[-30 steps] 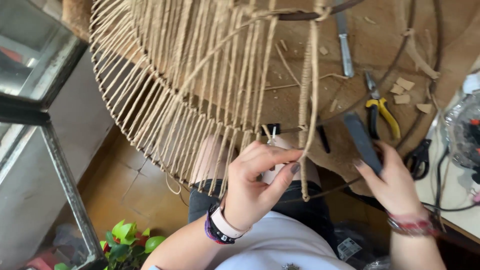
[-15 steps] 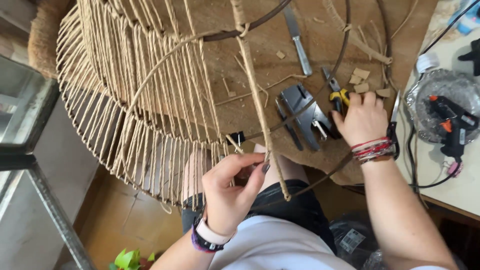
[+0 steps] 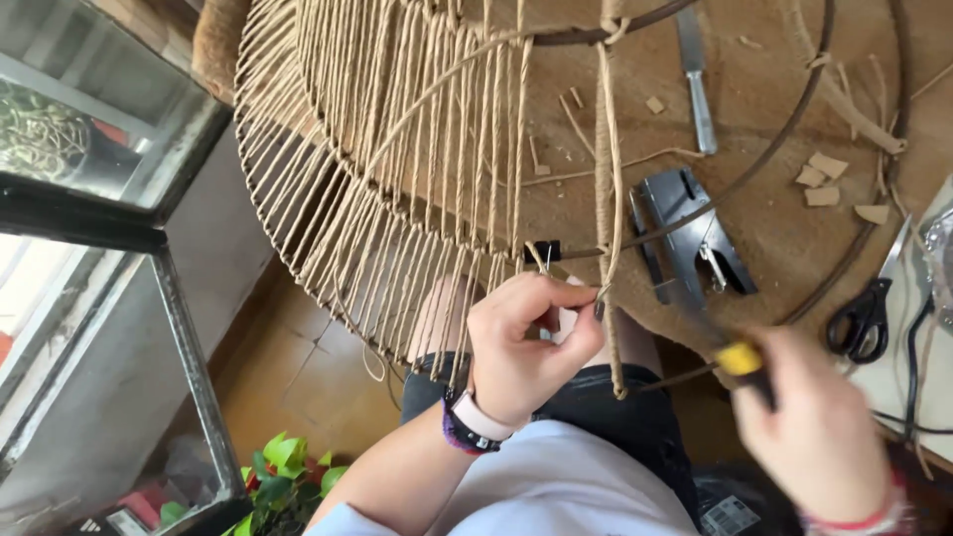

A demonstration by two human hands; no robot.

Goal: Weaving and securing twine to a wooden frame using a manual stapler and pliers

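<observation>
A round wire lampshade frame (image 3: 377,208), partly wound with tan paper cord, rests on a brown work surface and overhangs my lap. My left hand (image 3: 526,342) pinches the cord and a small metal hook at the frame's lower ring, beside a black binder clip (image 3: 543,251). A cord-wrapped upright spoke (image 3: 608,189) runs down past my fingers. My right hand (image 3: 819,437), blurred by motion, grips yellow-handled pliers (image 3: 743,359) just right of the spoke. A grey staple gun (image 3: 687,236) lies on the surface behind them.
Black scissors (image 3: 866,316) lie at the right near a black cable. A metal blade tool (image 3: 695,79) and cord scraps (image 3: 829,179) sit on the brown surface. A glass cabinet with a dark metal frame (image 3: 189,367) stands at the left, with a green plant (image 3: 283,471) on the floor.
My right hand has left the tools on the surface and come back toward the frame holding the yellow-handled pliers. The staple gun stays on the surface. My left hand keeps its pinch.
</observation>
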